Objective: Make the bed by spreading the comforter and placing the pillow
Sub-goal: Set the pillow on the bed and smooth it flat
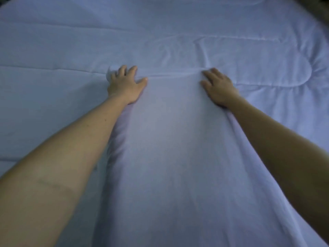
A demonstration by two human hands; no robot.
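A pale quilted comforter (178,32) covers the whole bed, with stitched seams and light wrinkles. On top of it, between my forearms, lies a smooth white pillow (169,148) that runs from the bottom of the view to my hands. My left hand (126,84) sits on its far left corner, fingers curled, with a small bunch of fabric raised beside them. My right hand (219,88) rests flat on the far right corner, its fingers fairly straight and pressing down. Both arms lie along the pillow's sides.
A rounded stitched seam (302,72) and puckers mark the comforter to the right of my right hand. A dark strip (316,9) shows past the bed's far right corner. The comforter spreads flat to the left and beyond my hands.
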